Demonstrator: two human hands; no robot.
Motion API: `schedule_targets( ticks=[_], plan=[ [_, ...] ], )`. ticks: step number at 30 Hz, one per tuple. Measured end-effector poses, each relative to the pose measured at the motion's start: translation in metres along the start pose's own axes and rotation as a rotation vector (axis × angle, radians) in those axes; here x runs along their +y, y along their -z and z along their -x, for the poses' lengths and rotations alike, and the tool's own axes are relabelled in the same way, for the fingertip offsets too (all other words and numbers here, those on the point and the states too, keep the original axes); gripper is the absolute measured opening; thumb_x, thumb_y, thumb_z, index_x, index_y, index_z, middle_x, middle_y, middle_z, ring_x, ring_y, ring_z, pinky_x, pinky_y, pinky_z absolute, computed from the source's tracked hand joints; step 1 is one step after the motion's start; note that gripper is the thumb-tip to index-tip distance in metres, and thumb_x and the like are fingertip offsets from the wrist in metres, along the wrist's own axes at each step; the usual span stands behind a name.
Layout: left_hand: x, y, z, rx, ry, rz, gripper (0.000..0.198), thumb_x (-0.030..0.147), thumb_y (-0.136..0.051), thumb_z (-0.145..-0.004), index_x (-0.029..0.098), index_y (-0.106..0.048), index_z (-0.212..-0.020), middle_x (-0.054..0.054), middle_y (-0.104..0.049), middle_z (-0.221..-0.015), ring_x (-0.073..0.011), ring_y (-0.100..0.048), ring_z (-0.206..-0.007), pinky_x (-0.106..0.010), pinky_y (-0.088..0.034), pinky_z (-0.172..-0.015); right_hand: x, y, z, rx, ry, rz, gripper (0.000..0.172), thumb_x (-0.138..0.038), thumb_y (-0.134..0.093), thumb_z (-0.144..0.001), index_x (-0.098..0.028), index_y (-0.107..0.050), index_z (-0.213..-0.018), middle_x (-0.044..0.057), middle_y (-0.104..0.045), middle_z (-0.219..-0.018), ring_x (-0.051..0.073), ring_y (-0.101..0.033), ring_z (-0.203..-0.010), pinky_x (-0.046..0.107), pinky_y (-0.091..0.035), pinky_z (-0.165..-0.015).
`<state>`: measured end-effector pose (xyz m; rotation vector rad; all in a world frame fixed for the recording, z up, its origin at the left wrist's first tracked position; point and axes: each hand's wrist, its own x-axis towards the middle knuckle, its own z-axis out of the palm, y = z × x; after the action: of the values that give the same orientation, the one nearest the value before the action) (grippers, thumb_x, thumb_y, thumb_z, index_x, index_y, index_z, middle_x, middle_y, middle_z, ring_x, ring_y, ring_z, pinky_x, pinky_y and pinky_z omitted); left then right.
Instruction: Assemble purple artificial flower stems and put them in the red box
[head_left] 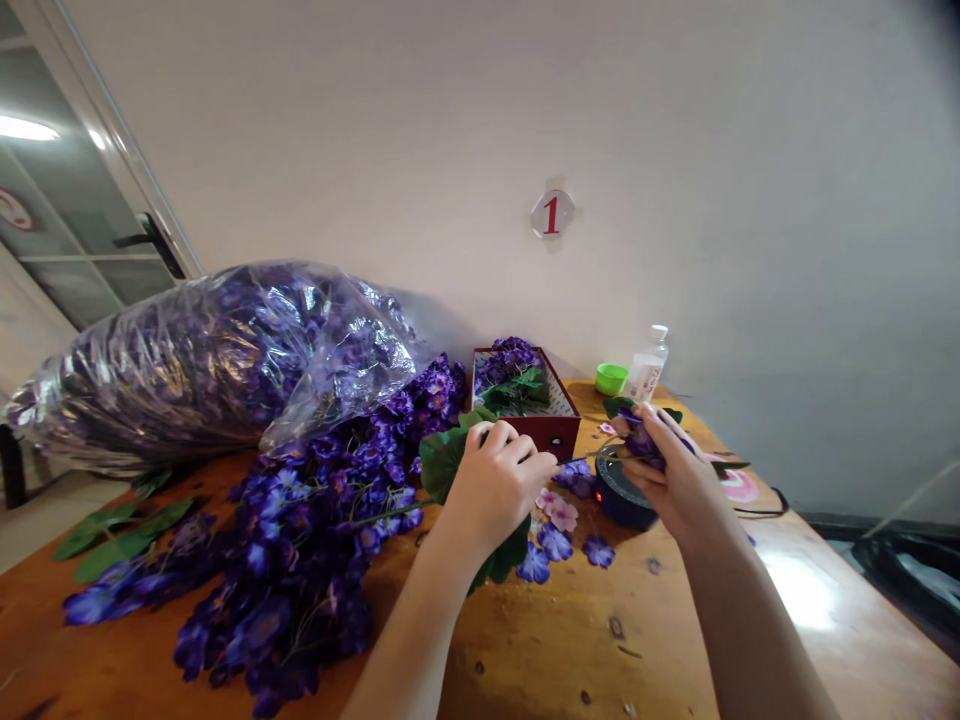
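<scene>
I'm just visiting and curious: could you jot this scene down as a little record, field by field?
Left hand: the left hand has its fingers closed on a leafy stem
Right hand: the right hand pinches a purple flower
Close to right hand: a dark round pot with a small orange light
Loose on the table: pink blossoms and blue-purple blossoms
Toward the wall: a dark red box with flowers inside, a green cup, a bottle
Far left: a clear plastic bag full of purple flowers

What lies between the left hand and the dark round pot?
In the head view, loose pink blossoms and blue-purple blossoms lie on the wooden table there, and a thin stem extends from the left hand.
</scene>
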<state>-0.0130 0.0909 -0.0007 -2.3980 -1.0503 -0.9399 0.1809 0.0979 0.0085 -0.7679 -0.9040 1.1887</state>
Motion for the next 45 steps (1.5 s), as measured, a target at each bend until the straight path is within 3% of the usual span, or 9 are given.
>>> schedule_targets(
  ticks=[12, 19, 25, 39, 45],
  plan=[
    [-0.0029, -0.0006, 0.0016, 0.026, -0.007, 0.003, 0.011, 0.022, -0.056, -0.088, 0.024, -0.067, -0.086, 0.002, -0.063, -0.073, -0.0169, -0.045, -0.080, -0.035, -0.029, -0.078, -0.0028, 0.0008, 0.0004, -0.019, -0.002, -0.033, 0.026, -0.040, -0.072, -0.071, -0.021, -0.056, -0.079, -0.002, -0.056, -0.071, 0.000, -0.023, -0.039, 0.016, -0.012, -0.034],
    [-0.0040, 0.0000, 0.0017, -0.006, -0.004, 0.004, 0.012, 0.020, -0.055, -0.088, 0.024, -0.066, -0.087, 0.002, -0.064, -0.074, -0.0167, -0.046, -0.080, -0.035, -0.029, -0.078, 0.0008, 0.0030, -0.0012, -0.052, -0.044, -0.012, 0.028, -0.042, -0.073, -0.071, -0.023, -0.054, -0.080, -0.003, -0.056, -0.072, 0.001, -0.021, -0.038, 0.018, -0.012, -0.035],
    [-0.0029, 0.0009, 0.0011, -0.009, 0.000, 0.002, 0.011, 0.021, -0.056, -0.088, 0.024, -0.067, -0.086, 0.002, -0.064, -0.074, -0.0166, -0.046, -0.080, -0.034, -0.029, -0.079, -0.0022, 0.0007, 0.0010, -0.015, 0.020, 0.029, 0.024, -0.042, -0.070, -0.073, -0.023, -0.056, -0.080, -0.002, -0.056, -0.072, 0.002, -0.022, -0.040, 0.020, -0.012, -0.034],
    [-0.0044, 0.0017, 0.0015, -0.023, -0.004, 0.013, 0.012, 0.022, -0.055, -0.089, 0.024, -0.067, -0.086, 0.001, -0.064, -0.075, -0.0171, -0.046, -0.081, -0.035, -0.030, -0.079, -0.0024, -0.0023, 0.0022, 0.020, -0.016, -0.010, 0.028, -0.040, -0.075, -0.068, -0.022, -0.056, -0.079, -0.002, -0.054, -0.071, 0.001, -0.022, -0.041, 0.017, -0.013, -0.034],
    [-0.0036, 0.0026, 0.0012, -0.061, -0.010, -0.006, 0.012, 0.019, -0.055, -0.087, 0.024, -0.066, -0.088, 0.001, -0.064, -0.076, -0.0176, -0.046, -0.081, -0.035, -0.031, -0.079, 0.0019, -0.0004, -0.0004, -0.020, -0.040, 0.003, 0.028, -0.042, -0.073, -0.070, -0.023, -0.054, -0.080, -0.003, -0.057, -0.071, 0.001, -0.021, -0.039, 0.017, -0.012, -0.035]
  ],
)
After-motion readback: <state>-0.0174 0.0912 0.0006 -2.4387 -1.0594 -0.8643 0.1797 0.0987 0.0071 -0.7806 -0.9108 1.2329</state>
